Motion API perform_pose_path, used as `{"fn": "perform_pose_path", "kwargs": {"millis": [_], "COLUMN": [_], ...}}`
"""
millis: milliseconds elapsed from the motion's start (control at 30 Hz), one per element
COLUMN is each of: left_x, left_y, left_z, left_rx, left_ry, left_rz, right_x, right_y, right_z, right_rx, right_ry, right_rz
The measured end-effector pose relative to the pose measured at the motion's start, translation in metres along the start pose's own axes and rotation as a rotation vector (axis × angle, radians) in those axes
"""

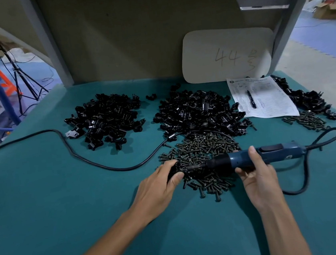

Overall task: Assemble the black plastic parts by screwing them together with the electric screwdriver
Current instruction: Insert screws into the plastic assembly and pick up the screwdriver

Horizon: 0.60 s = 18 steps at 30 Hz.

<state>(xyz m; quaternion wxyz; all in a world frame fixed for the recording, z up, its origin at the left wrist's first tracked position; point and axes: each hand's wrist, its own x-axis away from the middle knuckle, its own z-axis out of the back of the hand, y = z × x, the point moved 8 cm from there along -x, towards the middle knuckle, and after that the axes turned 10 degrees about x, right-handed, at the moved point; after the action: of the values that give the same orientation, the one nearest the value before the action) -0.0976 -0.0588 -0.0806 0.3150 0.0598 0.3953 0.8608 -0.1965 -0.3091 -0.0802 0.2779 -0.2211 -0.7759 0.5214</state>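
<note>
Likely light and stiff, the black part (171, 171) mid-frame sits pinched in your left hand (159, 186); your right hand (256, 177) grips the electric screwdriver (274, 154). Brace against twist.

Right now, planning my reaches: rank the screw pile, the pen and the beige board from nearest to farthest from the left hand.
1. Screw pile, beside the left hand.
2. Pen, on the paper, back right.
3. Beige board, upright at the very back.

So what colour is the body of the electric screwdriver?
The electric screwdriver body is dark blue, shown best in the head view.
</note>
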Motion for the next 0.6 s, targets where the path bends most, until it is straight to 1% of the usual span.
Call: {"fn": "perform_pose_path", "kwargs": {"millis": [100, 233, 300, 367, 433, 500, 567, 600], "left_x": [0.0, -0.001, 0.0, 0.002, 0.003, 0.002, 0.002, 0.002], "left_y": [-0.001, 0.001, 0.001, 0.0, -0.004, -0.007, -0.01, -0.01], "left_z": [0.001, 0.002, 0.003, 0.005, 0.007, 0.01, 0.012, 0.012], "left_rx": [0.046, 0.077, 0.096, 0.139, 0.213, 0.278, 0.298, 0.294], "left_ry": [0.002, 0.014, 0.023, 0.034, 0.054, 0.084, 0.103, 0.105], "left_rz": [0.015, 0.004, 0.006, 0.029, 0.063, 0.103, 0.143, 0.15], "right_x": [0.001, 0.005, 0.005, 0.003, -0.002, -0.006, -0.006, -0.004], "right_y": [-0.001, -0.007, -0.013, -0.021, -0.028, -0.035, -0.043, -0.045], "right_z": [0.004, 0.009, 0.015, 0.025, 0.041, 0.058, 0.064, 0.063], "right_rx": [-0.021, -0.02, 0.007, 0.093, 0.291, 0.62, 0.949, 1.076], "right_ry": [0.03, 0.021, 0.03, 0.075, 0.153, 0.225, 0.256, 0.262], "right_rz": [-0.002, -0.004, 0.006, 0.006, -0.01, -0.007, 0.028, 0.04]}}
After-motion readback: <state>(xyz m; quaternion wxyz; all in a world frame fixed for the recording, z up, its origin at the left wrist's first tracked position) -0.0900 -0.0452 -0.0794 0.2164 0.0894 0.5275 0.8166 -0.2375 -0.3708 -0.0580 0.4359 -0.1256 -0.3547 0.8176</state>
